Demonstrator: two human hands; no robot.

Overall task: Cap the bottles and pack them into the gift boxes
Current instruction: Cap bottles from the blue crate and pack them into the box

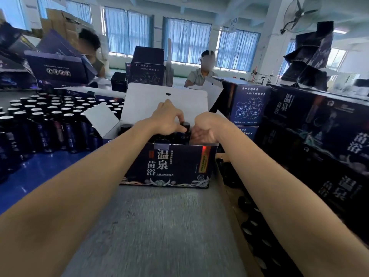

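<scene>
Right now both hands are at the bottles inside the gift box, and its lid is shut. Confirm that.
Not quite: the lid is open, standing up behind the hands. The head view shows it. The left hand and right hand are indeed at the bottles inside the gift box.

The front wall of the gift box (169, 164) hides the bodies of the bottles (125, 127) inside it; only their dark tops show. The left hand (169, 118) covers part of the cap (186, 124) it pinches. The fingertips of the right hand (205, 129) sink behind that wall, so whether they hold anything cannot be told. The bottle rows (40, 120) along the left edge of the counter (159, 226) are cut off by the frame, and the counter's grey surface is blurred.
</scene>
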